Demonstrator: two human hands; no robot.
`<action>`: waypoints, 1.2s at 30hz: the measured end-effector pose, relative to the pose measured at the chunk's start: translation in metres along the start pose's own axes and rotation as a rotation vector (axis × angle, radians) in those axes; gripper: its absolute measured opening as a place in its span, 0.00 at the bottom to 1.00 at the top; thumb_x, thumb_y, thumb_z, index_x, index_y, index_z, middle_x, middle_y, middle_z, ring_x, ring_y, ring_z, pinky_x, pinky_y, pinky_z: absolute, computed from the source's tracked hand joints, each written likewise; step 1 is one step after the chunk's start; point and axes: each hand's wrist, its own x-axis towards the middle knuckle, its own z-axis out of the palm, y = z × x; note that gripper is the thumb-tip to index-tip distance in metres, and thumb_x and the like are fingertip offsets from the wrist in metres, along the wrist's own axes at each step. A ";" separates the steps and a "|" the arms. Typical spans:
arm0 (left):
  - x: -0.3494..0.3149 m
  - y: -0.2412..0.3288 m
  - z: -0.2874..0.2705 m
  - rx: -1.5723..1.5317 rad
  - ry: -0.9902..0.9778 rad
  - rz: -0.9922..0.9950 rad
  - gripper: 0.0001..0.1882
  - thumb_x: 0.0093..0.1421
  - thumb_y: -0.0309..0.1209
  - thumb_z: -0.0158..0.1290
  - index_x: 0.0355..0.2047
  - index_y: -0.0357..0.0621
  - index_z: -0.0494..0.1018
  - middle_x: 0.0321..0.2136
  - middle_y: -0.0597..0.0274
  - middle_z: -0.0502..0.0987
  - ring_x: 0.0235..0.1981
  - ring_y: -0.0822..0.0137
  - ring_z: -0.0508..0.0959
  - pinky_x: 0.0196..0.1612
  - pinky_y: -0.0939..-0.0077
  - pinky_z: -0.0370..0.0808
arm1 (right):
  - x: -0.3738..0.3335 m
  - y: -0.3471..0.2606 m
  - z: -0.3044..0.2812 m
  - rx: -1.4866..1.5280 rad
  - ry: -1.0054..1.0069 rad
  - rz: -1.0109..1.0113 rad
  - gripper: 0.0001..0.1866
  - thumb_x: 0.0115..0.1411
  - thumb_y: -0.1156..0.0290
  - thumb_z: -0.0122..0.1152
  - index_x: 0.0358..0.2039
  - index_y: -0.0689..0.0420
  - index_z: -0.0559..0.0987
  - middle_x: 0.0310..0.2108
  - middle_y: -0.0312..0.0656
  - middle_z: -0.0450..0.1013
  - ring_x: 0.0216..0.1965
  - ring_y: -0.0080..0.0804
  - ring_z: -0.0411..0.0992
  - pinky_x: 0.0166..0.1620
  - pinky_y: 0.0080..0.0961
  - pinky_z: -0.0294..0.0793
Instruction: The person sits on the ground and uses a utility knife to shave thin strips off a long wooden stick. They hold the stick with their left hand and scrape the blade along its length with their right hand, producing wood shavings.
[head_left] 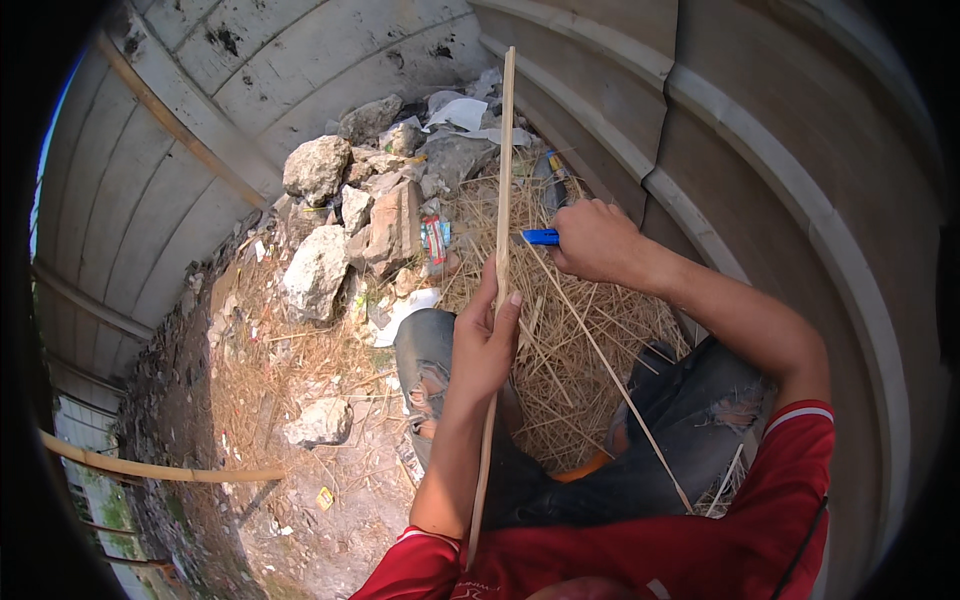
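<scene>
My left hand [484, 338] is closed around a long pale bamboo strip [507, 150], which stands nearly upright from my chest to well beyond my fingers. To the right of the strip, my right hand [603, 240] grips a blue utility knife [541, 237], its blade end pointing left and close to the strip. A thin pale sliver [622, 388] slants from near the knife down to my right thigh. Whether the sliver is still joined to the strip, I cannot tell. Shavings [590, 330] lie thickly on the ground between my legs.
Broken rocks [318, 275] and litter are heaped ahead to the left. A corrugated metal wall [770, 190] rises close on my right, and a pale panelled wall [330, 60] stands beyond the rocks. A bamboo pole [170, 467] juts in from the left.
</scene>
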 end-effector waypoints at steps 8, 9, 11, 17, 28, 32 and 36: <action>0.004 -0.036 -0.011 0.322 0.034 0.183 0.30 0.71 0.29 0.47 0.70 0.35 0.56 0.64 0.44 0.67 0.64 0.61 0.68 0.63 0.72 0.64 | 0.019 -0.005 0.034 -0.093 -0.015 -0.095 0.12 0.53 0.67 0.59 0.29 0.63 0.83 0.31 0.58 0.79 0.38 0.59 0.79 0.43 0.51 0.78; 0.005 -0.036 -0.009 0.315 0.018 0.161 0.29 0.71 0.31 0.47 0.70 0.36 0.56 0.66 0.42 0.64 0.68 0.58 0.64 0.66 0.71 0.61 | 0.023 -0.003 0.032 -0.104 -0.039 -0.071 0.12 0.53 0.68 0.58 0.30 0.64 0.83 0.32 0.57 0.79 0.38 0.57 0.80 0.43 0.50 0.79; 0.005 -0.035 -0.011 0.312 -0.005 0.115 0.29 0.71 0.32 0.46 0.70 0.38 0.56 0.65 0.41 0.67 0.67 0.57 0.67 0.65 0.70 0.63 | 0.037 0.008 0.045 -0.104 0.062 -0.024 0.12 0.52 0.67 0.60 0.29 0.63 0.82 0.32 0.58 0.78 0.39 0.60 0.79 0.45 0.51 0.78; -0.022 -0.042 -0.013 0.343 -0.004 -0.076 0.31 0.71 0.33 0.46 0.72 0.41 0.55 0.35 0.62 0.69 0.34 0.74 0.65 0.36 0.78 0.63 | 0.076 0.029 0.029 -0.152 0.060 0.031 0.13 0.52 0.68 0.59 0.31 0.65 0.83 0.34 0.60 0.79 0.39 0.59 0.80 0.44 0.51 0.79; -0.074 -0.045 0.001 0.126 -0.172 -0.253 0.30 0.72 0.30 0.45 0.70 0.33 0.53 0.63 0.42 0.68 0.66 0.60 0.66 0.66 0.72 0.61 | 0.106 0.113 0.023 -0.297 0.228 0.373 0.13 0.58 0.69 0.55 0.36 0.59 0.86 0.39 0.53 0.82 0.43 0.54 0.81 0.44 0.46 0.81; -0.102 -0.042 -0.001 0.056 -0.237 -0.280 0.30 0.72 0.29 0.45 0.70 0.31 0.52 0.63 0.43 0.68 0.66 0.62 0.66 0.67 0.71 0.60 | 0.111 0.142 0.046 -0.266 0.179 0.590 0.14 0.61 0.69 0.54 0.39 0.58 0.86 0.43 0.51 0.81 0.46 0.51 0.81 0.45 0.43 0.81; -0.173 -0.058 -0.004 0.138 -0.314 -0.185 0.31 0.71 0.28 0.47 0.71 0.32 0.52 0.59 0.46 0.72 0.59 0.65 0.71 0.63 0.72 0.65 | 0.083 0.216 0.022 -0.245 0.185 0.794 0.14 0.61 0.69 0.56 0.42 0.58 0.86 0.45 0.50 0.81 0.49 0.49 0.80 0.49 0.42 0.80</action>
